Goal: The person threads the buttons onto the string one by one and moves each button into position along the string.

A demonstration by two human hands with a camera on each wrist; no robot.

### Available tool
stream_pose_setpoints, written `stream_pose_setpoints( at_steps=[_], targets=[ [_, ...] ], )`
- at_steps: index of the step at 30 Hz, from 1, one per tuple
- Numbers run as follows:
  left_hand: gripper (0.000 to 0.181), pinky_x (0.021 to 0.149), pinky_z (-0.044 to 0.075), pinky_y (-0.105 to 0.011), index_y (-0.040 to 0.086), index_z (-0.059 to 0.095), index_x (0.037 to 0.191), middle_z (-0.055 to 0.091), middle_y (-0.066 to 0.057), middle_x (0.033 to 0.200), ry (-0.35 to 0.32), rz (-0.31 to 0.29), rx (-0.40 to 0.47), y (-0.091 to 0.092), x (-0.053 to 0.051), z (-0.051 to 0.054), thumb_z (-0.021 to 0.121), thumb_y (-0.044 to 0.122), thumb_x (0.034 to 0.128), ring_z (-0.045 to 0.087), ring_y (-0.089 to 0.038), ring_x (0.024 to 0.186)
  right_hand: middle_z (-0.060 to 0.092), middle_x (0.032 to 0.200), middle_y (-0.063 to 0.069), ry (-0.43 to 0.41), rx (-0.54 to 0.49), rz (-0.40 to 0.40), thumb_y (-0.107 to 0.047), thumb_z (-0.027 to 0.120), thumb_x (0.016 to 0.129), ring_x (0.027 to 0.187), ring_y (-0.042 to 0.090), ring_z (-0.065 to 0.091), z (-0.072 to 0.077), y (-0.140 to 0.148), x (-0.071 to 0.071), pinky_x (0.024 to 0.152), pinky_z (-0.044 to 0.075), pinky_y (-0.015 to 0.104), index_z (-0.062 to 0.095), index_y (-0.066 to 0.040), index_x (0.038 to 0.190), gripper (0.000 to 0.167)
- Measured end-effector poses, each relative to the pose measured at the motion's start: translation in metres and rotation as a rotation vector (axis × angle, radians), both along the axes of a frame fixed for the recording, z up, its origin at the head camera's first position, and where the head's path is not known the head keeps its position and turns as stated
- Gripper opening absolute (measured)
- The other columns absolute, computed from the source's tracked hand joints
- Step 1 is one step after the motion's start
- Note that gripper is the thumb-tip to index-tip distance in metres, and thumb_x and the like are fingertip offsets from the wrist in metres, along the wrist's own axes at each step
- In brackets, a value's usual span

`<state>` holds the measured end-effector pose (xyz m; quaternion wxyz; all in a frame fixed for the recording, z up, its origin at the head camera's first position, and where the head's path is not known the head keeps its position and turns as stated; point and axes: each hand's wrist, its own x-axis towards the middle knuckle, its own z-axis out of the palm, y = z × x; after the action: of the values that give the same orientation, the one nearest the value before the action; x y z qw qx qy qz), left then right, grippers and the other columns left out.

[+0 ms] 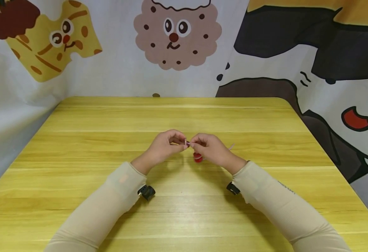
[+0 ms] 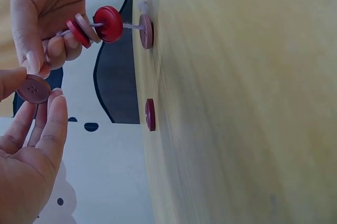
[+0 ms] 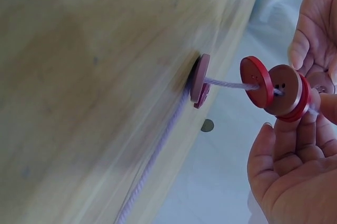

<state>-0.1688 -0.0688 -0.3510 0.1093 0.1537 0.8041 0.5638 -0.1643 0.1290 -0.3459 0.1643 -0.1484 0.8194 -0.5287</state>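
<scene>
My left hand (image 1: 165, 145) pinches a flat mauve button (image 2: 35, 89) between thumb and fingertips; small holes show in its middle. Close beside it, my right hand (image 1: 211, 148) pinches the end of a pale lilac string at that button. Whether the string passes through this button's hole I cannot tell. Below the right fingers, red and mauve buttons (image 3: 256, 82) hang threaded on the string (image 3: 229, 83). Farther along, another mauve button (image 2: 146, 31) on the string touches the table, and the string's tail runs off across the wood.
A dark red button (image 2: 150, 114) lies loose on the wooden table (image 1: 181, 217), near the hands. A cloth printed with cartoon food (image 1: 177, 38) hangs behind the table. Each sleeve carries a small black camera (image 1: 147, 192) at the wrist.
</scene>
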Motion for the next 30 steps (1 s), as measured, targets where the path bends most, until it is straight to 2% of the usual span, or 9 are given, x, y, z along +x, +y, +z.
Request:
stream_pose_setpoints(
  at_steps=[8, 16, 24, 30],
  targets=[
    [0.029, 0.082, 0.053, -0.033, -0.001, 0.061, 0.115, 0.066, -0.010, 0.106, -0.004, 0.006, 0.014, 0.0001, 0.0011, 0.0001, 0.069, 0.010, 0.0894, 0.062, -0.022, 0.100, 0.060, 0.086, 0.017, 0.018, 0.021, -0.004, -0.014, 0.052, 0.101, 0.072, 0.024, 0.061, -0.0011, -0.0002, -0.0007, 0.068, 0.057, 0.039, 0.061, 0.003, 0.110, 0.022],
    [0.027, 0.082, 0.053, -0.033, 0.000, 0.061, 0.114, 0.065, -0.010, 0.106, 0.013, 0.003, 0.018, 0.0024, 0.0005, -0.0005, 0.069, 0.010, 0.0892, 0.061, -0.023, 0.101, 0.060, 0.083, 0.016, 0.078, 0.057, -0.004, -0.015, 0.053, 0.100, 0.068, 0.020, 0.059, -0.0014, 0.0004, -0.0012, 0.064, 0.054, 0.034, 0.062, 0.002, 0.108, 0.021],
    [0.026, 0.080, 0.054, -0.031, 0.000, 0.062, 0.112, 0.066, -0.011, 0.105, 0.050, -0.014, 0.012, 0.0040, 0.0018, -0.0001, 0.068, 0.007, 0.0888, 0.062, -0.022, 0.099, 0.063, 0.090, 0.021, 0.074, 0.047, 0.006, -0.015, 0.054, 0.100, 0.070, 0.021, 0.060, -0.0007, 0.0001, -0.0006, 0.065, 0.055, 0.035, 0.062, 0.001, 0.106, 0.019],
    [0.028, 0.080, 0.054, -0.030, -0.002, 0.061, 0.114, 0.065, -0.012, 0.106, 0.045, -0.022, 0.008, 0.0048, 0.0033, 0.0002, 0.068, 0.006, 0.0889, 0.062, -0.023, 0.100, 0.063, 0.092, 0.022, 0.090, 0.041, 0.011, -0.015, 0.054, 0.100, 0.071, 0.021, 0.061, -0.0004, -0.0006, -0.0001, 0.065, 0.055, 0.035, 0.063, -0.001, 0.104, 0.017]
  ],
)
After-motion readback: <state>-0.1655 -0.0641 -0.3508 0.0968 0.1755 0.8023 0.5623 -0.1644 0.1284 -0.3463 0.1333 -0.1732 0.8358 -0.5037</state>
